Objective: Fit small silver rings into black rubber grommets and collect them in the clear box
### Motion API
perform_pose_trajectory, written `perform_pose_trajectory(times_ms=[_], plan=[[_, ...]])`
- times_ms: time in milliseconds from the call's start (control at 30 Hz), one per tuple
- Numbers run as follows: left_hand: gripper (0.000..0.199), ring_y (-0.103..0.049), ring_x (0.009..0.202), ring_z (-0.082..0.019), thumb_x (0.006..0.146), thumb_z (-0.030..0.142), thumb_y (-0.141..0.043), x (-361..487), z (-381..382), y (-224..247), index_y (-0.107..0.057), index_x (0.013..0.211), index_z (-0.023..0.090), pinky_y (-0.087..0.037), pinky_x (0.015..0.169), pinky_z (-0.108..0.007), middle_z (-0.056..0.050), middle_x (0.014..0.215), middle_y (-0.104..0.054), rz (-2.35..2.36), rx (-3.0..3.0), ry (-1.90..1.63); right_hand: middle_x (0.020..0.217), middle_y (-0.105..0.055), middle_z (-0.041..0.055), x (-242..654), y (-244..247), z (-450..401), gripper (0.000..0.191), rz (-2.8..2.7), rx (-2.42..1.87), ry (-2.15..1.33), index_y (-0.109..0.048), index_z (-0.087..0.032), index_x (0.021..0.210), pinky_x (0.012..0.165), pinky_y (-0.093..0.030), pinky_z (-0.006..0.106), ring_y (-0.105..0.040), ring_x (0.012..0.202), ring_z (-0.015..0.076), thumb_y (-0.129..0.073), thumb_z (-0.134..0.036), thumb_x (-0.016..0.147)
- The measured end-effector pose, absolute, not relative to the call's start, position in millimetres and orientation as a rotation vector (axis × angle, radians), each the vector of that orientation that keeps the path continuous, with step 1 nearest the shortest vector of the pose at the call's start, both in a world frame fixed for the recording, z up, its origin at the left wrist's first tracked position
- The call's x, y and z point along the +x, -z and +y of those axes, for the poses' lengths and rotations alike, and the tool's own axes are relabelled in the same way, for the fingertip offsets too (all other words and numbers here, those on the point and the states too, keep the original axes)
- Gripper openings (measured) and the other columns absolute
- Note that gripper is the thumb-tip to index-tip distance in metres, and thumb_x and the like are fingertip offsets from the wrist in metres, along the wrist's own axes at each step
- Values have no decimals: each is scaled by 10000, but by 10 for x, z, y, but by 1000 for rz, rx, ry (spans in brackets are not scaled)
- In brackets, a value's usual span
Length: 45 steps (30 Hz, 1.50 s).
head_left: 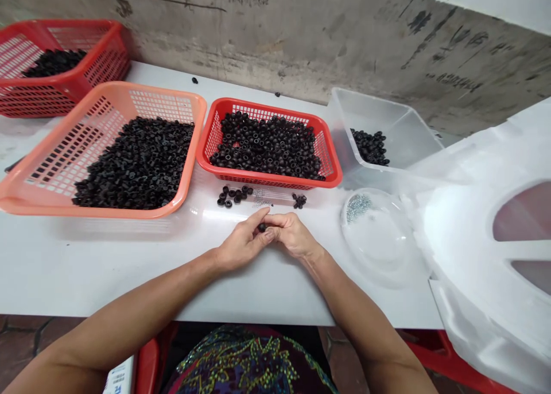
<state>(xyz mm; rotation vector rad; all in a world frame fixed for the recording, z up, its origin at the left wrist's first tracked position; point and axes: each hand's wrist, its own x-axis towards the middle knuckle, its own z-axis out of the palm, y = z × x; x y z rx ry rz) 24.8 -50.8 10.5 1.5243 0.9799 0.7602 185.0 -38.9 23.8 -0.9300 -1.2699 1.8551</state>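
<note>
My left hand (241,244) and my right hand (294,233) meet over the white table. A small round black part (262,227) is pinched in the fingers of my left hand. The fingertips of my right hand are pressed together against it; what else they hold is too small to tell. Just beyond my hands lie loose black rings (228,196), a scatter of tiny clear or metallic pieces (261,201) and a small cluster of black parts (299,200). Behind these stands a red basket (275,180) full of round black parts.
An orange basket (185,181) of small black pieces stands left, with another red basket (103,55) behind it. Right are a clear bin (404,118), a clear round dish (383,242) with tiny metallic pieces and a large white plastic sack (465,227). A wall (258,43) borders the table.
</note>
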Motion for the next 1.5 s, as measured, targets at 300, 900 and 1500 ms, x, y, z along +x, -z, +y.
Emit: perform_pose_trajectory(times_ms=[300, 900, 1500], plan=[[570, -615, 825, -231, 819, 387, -546, 266, -455, -78, -452, 1312, 119, -511, 773, -414, -113, 965, -655, 1028, 1476, -785, 781, -675, 27, 1805, -184, -386, 216, -1180, -932, -1882, -711, -162, 915, 714, -496, 290, -610, 707, 142, -689, -259, 723], [127, -534, 761, -167, 761, 142, -526, -60, -54, -97, -608, 847, 189, -450, 724, -326, -30, 806, -579, 1576, 1827, -1472, 1069, -654, 102, 3182, -1219, 276, 361, -1417, -1473, -39, -602, -148, 1158, 879, -489, 408, -626, 957, 202, -562, -168, 801], [221, -482, 914, -304, 662, 257, -639, -201, 58, -54, -697, 864, 189, -383, 787, -449, -111, 956, -555, 1726, 2284, -889, 818, -643, 88, 2128, -516, -104, 171, -2345, -1635, -318, -680, -161, 850, 755, -440, 334, -577, 803, 215, -520, -120, 803]])
